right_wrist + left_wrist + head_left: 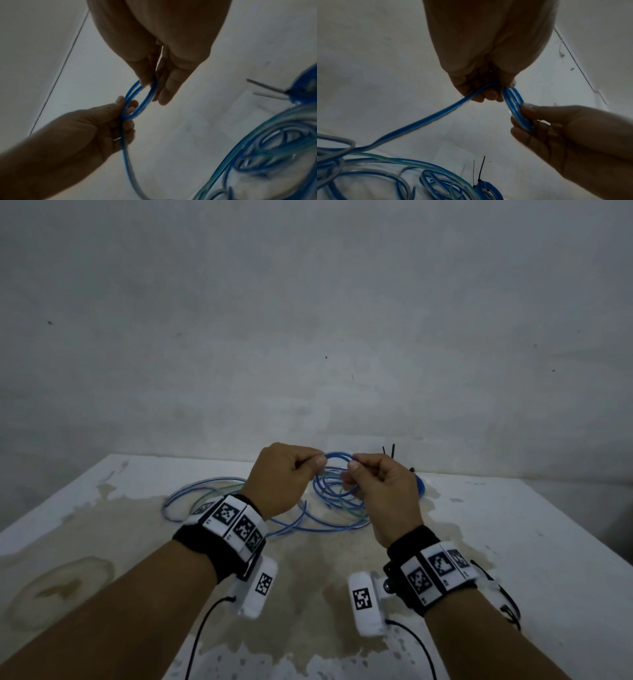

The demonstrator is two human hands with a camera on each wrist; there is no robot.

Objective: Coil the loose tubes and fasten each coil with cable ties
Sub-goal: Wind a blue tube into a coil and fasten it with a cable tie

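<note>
A small coil of blue tube (337,456) (515,106) (137,100) is held up above the table between both hands. My left hand (284,477) (488,83) (109,124) pinches its left side, and the tube's loose run (412,121) trails from that hand down to the table. My right hand (373,481) (544,121) (154,81) pinches the coil's right side. More loose blue and greenish tubes (318,508) (385,170) lie tangled on the table. A finished blue coil (419,481) (486,189) with black cable tie tails (390,453) (481,170) lies behind my right hand.
The white stained table (513,542) stands against a grey wall (308,320), its far edge just behind the tubes. Cables hang from both wrist cameras (253,587) near the front.
</note>
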